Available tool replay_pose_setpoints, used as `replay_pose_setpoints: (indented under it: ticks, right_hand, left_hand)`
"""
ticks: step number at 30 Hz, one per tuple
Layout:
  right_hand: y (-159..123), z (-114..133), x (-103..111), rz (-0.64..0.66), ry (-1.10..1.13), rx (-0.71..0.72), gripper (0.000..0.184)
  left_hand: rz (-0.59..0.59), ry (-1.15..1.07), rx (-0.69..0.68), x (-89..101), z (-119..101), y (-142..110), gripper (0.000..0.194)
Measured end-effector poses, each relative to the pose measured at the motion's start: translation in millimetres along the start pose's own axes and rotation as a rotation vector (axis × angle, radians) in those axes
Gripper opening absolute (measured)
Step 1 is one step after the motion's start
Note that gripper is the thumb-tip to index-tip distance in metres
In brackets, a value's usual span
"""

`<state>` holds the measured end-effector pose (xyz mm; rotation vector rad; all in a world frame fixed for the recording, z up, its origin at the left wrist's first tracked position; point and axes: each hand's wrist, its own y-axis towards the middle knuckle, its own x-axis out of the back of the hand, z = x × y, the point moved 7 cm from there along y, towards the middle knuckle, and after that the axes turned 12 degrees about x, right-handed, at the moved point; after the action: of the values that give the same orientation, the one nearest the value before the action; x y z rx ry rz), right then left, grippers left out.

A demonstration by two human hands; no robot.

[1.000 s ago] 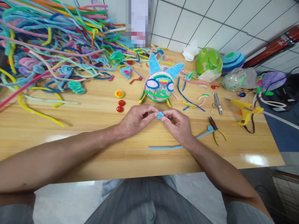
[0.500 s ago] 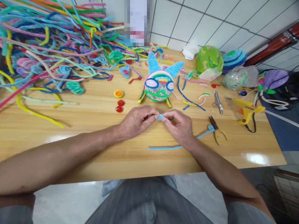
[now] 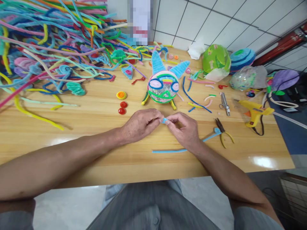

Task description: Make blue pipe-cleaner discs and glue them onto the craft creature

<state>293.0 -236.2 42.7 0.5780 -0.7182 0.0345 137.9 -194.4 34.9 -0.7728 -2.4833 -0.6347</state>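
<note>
Between my fingertips is a small light-blue coiled piece of pipe cleaner (image 3: 164,120). My left hand (image 3: 144,125) pinches its left side, and my right hand (image 3: 182,128) pinches the right. Fingers partly cover it. A straight blue pipe cleaner (image 3: 168,151) lies on the table, one end passing under my right wrist. Another blue pipe cleaner with a curled end (image 3: 211,137) rests near that forearm, its curl against the pliers (image 3: 223,132). Just beyond my hands stands a round clear figure (image 3: 164,87) with blue ears, pink eyes and short yellow-and-dark legs.
A big heap of coloured pipe cleaners (image 3: 55,54) fills the back left. Red discs (image 3: 122,111) and a yellow-orange disc (image 3: 121,95) lie left of the figure. To the right are scissors (image 3: 224,103), a yellow glue gun (image 3: 254,111) and a green wrapped ball (image 3: 216,61).
My hands hold nearly the same pose around the blue piece. The camera view has shifted very slightly; the things on the table have stayed put.
</note>
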Motion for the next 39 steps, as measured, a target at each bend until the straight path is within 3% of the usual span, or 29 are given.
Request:
replay_pose_setpoints:
  ticks: [39]
  right_hand:
    - [-0.2,1.3,-1.4,0.031,-0.01,0.049,0.007]
  left_hand:
    - [0.022,-0.011,0.015,-1.5,0.0,0.7,0.015]
